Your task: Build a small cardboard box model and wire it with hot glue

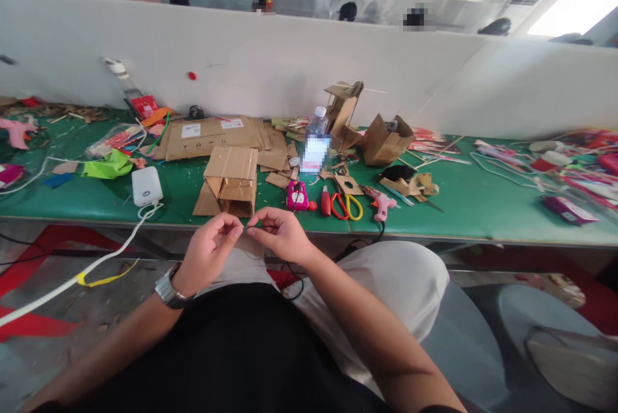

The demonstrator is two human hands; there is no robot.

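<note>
Above my lap, just off the table's front edge, my left hand (208, 252) and my right hand (282, 234) meet fingertip to fingertip. A thin black wire (251, 228) runs between them, its end pinched by my left thumb and forefinger. The right fingers are closed around its other part. A black cord (299, 292) loops below my right hand; whether it is the same wire I cannot tell. Right behind the hands stands a small cardboard box structure (232, 168), open at its front.
On the green table (463, 207) lie scissors (346, 207), a red-handled tool (326, 201), a pink glue gun (383, 204), a magenta pouch (297, 195) and a white power bank (147, 186). Flat cardboard (212, 137), a bottle (318, 120) and cardboard models stand behind. A white partition (270, 72) closes the back.
</note>
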